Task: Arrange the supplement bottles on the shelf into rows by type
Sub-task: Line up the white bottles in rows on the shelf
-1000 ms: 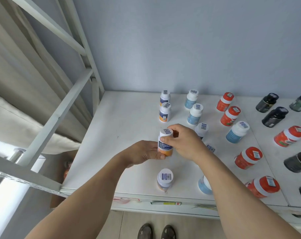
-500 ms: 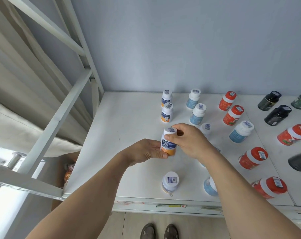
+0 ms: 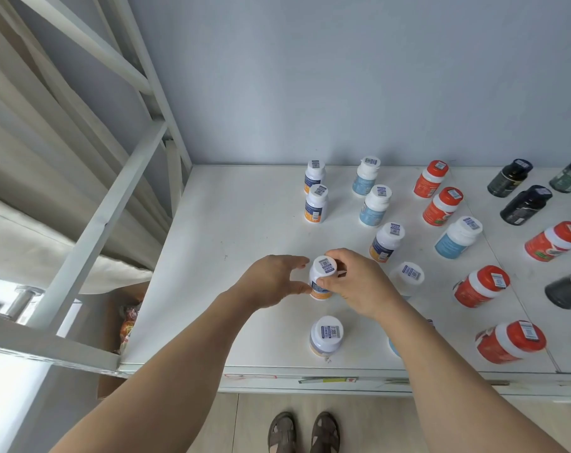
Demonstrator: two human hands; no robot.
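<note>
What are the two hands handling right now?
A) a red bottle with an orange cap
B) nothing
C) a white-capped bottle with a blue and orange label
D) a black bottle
C: the right hand grips the white-capped bottle, and the left hand touches its side.

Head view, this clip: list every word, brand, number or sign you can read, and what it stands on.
No text reads in this frame.
White code stickers on the bottle caps, such as the bottle between both hands: printed, too small to read.
Side labels on the orange-capped bottles and dark bottles: blurred.
Strip labels on the shelf's front edge: coloured marks only, unreadable.
</note>
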